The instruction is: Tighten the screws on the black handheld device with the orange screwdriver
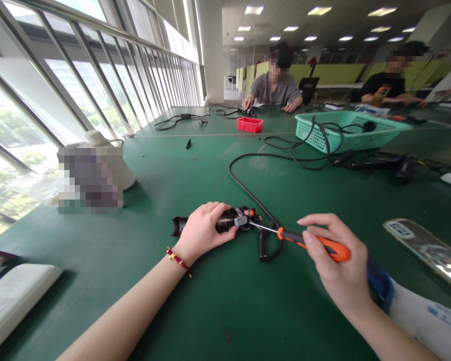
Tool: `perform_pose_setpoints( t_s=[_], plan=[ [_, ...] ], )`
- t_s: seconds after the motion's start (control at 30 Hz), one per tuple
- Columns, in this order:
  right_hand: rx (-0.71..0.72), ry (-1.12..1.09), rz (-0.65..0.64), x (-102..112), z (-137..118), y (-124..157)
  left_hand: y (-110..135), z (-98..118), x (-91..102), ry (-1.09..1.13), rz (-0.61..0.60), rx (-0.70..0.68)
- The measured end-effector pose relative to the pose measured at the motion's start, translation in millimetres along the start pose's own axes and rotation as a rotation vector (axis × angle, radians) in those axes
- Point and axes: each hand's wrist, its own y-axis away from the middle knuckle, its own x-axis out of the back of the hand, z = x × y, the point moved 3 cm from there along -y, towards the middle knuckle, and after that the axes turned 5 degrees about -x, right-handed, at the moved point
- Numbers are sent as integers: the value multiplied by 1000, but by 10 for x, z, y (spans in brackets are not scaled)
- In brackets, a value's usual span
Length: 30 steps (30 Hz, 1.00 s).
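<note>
My left hand (206,225) is wrapped over a black, tube-shaped corded appliance (178,225) lying on the green table, its exact kind unclear. At its right end the inside shows, with a grey block, coloured wires and an orange-red part (249,212). In my right hand (340,255) is an orange-and-black screwdriver (334,248), gripped by the handle. Its shaft points left, with the tip at or close to the exposed inside; contact cannot be made out. A black cord (244,186) runs from this end, past a ribbed sleeve (262,248).
Beyond stand a red tray (250,125) and a green basket (383,135) of cords. A phone (402,230) and a blue-and-white object (417,306) lie right; a white pot-like container (125,168) stands left. Co-workers sit across the table (172,311).
</note>
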Motion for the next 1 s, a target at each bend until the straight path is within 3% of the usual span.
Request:
perform_pose_setpoints(
  t_s=[0.17,0.33,0.6,0.83,1.0],
  plan=[
    [147,13,109,37,-9,0,-1,-5,-9,-11,-7,18],
    [53,59,9,34,5,4,-4,3,-11,-19,-4,22],
    [121,7,140,76,10,-12,-18,-27,-22,-19,-53,45],
    [-40,100,8,34,-36,-75,-73,-106,-43,-35,-48,34],
    [-35,206,-82,68,-85,-258,-174,-210,-75,-41,-39,29]
  ],
)
